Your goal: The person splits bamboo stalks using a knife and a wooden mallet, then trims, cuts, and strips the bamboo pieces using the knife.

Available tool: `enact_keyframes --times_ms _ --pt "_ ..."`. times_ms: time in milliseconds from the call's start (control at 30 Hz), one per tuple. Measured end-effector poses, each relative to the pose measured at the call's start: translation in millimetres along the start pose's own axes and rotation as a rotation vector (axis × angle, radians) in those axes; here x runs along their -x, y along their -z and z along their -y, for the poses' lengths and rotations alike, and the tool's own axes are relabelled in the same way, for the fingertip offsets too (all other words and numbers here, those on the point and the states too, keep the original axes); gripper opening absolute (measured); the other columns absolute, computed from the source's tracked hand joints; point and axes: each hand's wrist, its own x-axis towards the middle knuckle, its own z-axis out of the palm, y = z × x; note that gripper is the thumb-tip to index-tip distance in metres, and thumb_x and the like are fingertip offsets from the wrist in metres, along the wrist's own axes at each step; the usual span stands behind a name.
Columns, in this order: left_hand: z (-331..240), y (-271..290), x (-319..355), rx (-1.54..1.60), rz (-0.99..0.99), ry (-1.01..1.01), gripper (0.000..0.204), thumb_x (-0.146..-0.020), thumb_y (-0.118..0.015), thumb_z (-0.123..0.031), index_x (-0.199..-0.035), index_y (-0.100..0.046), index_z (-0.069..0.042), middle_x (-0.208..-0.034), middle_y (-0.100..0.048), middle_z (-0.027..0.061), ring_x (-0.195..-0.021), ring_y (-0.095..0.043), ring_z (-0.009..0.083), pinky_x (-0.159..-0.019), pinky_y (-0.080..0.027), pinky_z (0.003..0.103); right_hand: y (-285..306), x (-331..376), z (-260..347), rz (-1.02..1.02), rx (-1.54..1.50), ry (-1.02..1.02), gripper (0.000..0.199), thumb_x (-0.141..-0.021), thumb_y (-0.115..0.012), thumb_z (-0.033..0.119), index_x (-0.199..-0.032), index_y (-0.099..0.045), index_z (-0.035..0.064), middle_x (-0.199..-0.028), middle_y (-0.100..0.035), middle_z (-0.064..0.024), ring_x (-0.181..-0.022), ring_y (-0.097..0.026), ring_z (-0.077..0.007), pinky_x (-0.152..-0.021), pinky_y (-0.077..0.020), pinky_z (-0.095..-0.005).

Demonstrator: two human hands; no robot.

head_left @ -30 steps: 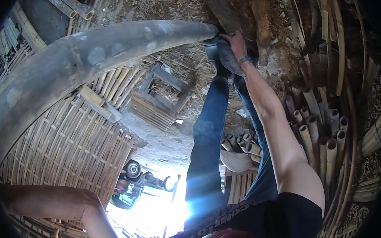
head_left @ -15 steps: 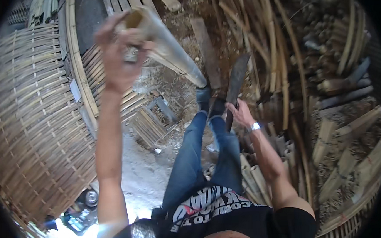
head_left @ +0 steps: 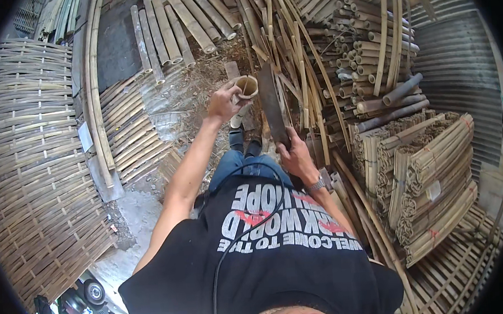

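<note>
My left hand [head_left: 223, 105] is closed around the upper end of a bamboo tube [head_left: 247, 94], fingers near its rim. The tube stands roughly upright, its round hollow end facing up at me; its lower part is largely hidden below the rim. Gripped in my right hand [head_left: 299, 157] is a machete [head_left: 271, 103] with a long dark blade. The blade points away from me, just right of the tube's mouth, with a narrow gap between them in this view. My fingers hide most of the machete's handle.
Several bamboo poles [head_left: 166, 38] lie side by side ahead. Long split strips [head_left: 301, 67] and a stack of cut bamboo tubes [head_left: 366, 52] are at the far right. Tied bundles [head_left: 437, 174] stand nearer right. A woven bamboo panel [head_left: 38, 158] fills the left side.
The bamboo tube has swung from a slant at the upper left to nearly upright, closer to my middle. My right hand has brought the machete beside its top. My view has shifted too.
</note>
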Motion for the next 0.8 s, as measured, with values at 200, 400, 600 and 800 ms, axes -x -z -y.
enact_keyframes --times_ms 200,400,600,800 --pt "-8 -13 2 0.056 0.110 -0.018 0.038 -0.069 -0.087 -0.031 -0.088 -0.067 -0.006 -0.115 -0.070 0.0122 -0.097 -0.070 0.0346 -0.081 -0.058 0.042 -23 4 24 -0.069 0.108 0.102 0.042 -0.088 -0.059 0.009 -0.127 -0.045 -0.0023 -0.088 -0.065 -0.0336 -0.086 -0.063 -0.0515 -0.075 -0.0497 -0.0545" --pt "-9 -9 3 0.043 0.036 -0.084 0.044 -0.070 -0.087 -0.038 -0.095 -0.070 -0.007 -0.109 -0.072 0.0133 -0.091 -0.071 0.0338 -0.079 -0.060 0.041 -26 -1 19 -0.060 0.075 -0.070 0.045 -0.087 -0.056 0.013 -0.127 -0.046 -0.0068 -0.094 -0.063 -0.0366 -0.091 -0.061 -0.0519 -0.079 -0.0498 -0.0527" --pt "-10 -4 2 0.036 0.080 -0.035 0.048 -0.070 -0.086 -0.044 -0.099 -0.073 -0.008 -0.114 -0.071 0.0133 -0.089 -0.072 0.0334 -0.079 -0.060 0.040 -31 2 16 -0.091 0.097 0.011 0.043 -0.087 -0.055 0.011 -0.125 -0.047 -0.0067 -0.092 -0.063 -0.0359 -0.090 -0.061 -0.0522 -0.079 -0.0496 -0.0528" --pt "-15 -9 0 -0.001 0.085 -0.039 0.048 -0.069 -0.088 -0.038 -0.101 -0.072 -0.005 -0.097 -0.073 0.0148 -0.090 -0.071 0.0337 -0.077 -0.058 0.041 -34 5 19 -0.059 0.121 -0.022 0.047 -0.086 -0.056 0.009 -0.129 -0.045 -0.0067 -0.094 -0.061 -0.0366 -0.090 -0.060 -0.0522 -0.080 -0.0490 -0.0538"
